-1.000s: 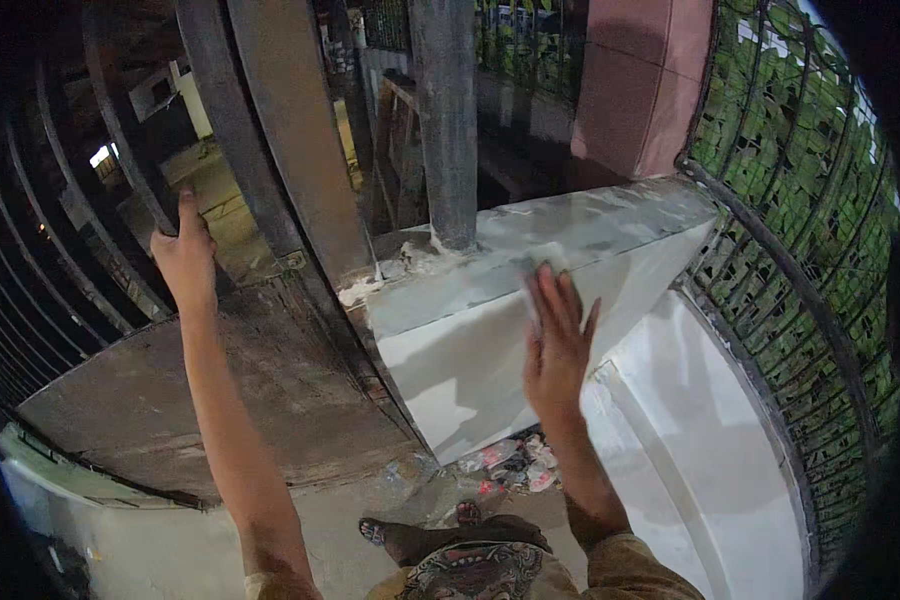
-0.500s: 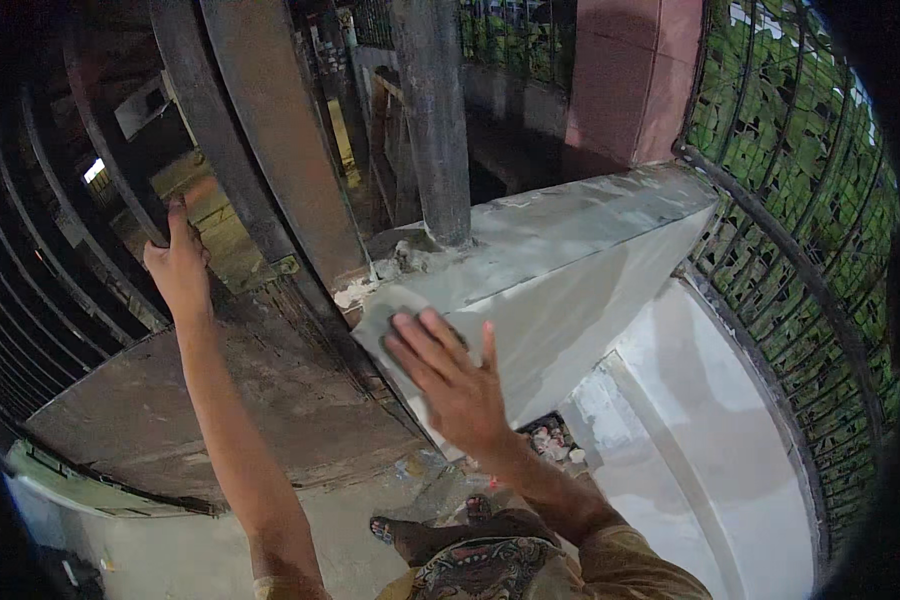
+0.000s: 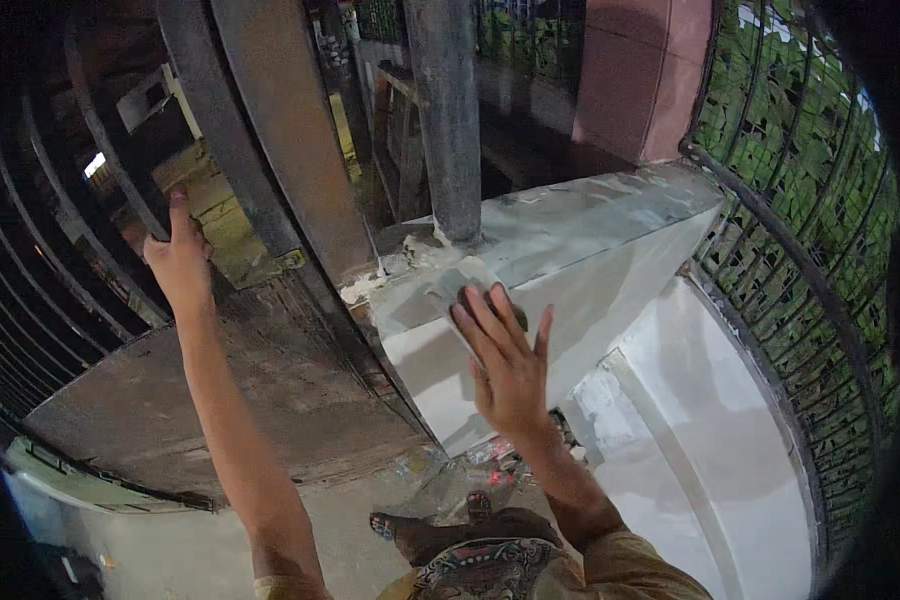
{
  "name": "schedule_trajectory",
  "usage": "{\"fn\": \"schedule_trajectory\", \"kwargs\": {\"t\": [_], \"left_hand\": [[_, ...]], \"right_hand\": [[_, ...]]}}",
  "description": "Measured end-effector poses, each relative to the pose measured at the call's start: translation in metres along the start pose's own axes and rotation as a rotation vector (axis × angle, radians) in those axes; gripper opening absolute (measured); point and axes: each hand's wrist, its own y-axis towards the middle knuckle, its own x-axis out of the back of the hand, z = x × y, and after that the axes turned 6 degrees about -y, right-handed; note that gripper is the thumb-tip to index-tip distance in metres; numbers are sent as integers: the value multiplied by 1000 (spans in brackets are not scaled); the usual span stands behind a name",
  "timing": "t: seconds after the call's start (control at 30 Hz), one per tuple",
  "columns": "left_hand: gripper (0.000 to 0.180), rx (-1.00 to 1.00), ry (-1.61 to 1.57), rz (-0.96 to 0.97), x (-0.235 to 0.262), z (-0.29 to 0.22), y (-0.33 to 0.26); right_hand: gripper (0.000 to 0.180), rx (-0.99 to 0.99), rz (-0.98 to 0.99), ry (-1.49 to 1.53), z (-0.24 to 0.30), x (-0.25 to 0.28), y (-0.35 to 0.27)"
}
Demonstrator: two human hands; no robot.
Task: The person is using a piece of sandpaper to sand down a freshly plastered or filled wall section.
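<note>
My left hand (image 3: 182, 262) is wrapped round an upright bar of a dark metal gate (image 3: 120, 165), its thumb pointing up. Against the edge of a low plastered wall (image 3: 590, 285), my right hand (image 3: 510, 365) presses a flat grey sheet (image 3: 450, 294), which looks like sandpaper. The fingers lie stretched over it, hiding much of it. Smooth pale grey plaster covers the wall's top and face. A round metal post (image 3: 445, 130) rises from the wall top, with rough broken mortar (image 3: 420, 255) around its foot.
A wide rusty gate post (image 3: 290, 130) stands just left of the wall end. Behind are a pink pillar (image 3: 630, 80) and a wooden frame (image 3: 400, 140). Curved railings (image 3: 810, 240) with green leaf screening bound the right side. Rubble (image 3: 495, 460) lies on the ground near my feet.
My right hand has slid to the right and slightly up along the wall edge, taking the grey sheet with it. The left hand keeps its grip on the gate bar.
</note>
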Motion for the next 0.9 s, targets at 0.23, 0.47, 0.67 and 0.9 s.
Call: {"fn": "schedule_trajectory", "kwargs": {"t": [0.23,0.47,0.67,0.9], "left_hand": [[39,17,-5,-1,6,0,3],[40,-18,-1,66,4,0,1],[43,-21,12,43,4,5,4],[49,-16,98,-42,2,2,1]], "right_hand": [[71,122,78,48,14,-7,-3],[80,35,98,136,43,-11,-7],[72,157,186,197,44,-14,-27],[55,-82,-292,241,-8,1,-5]]}}
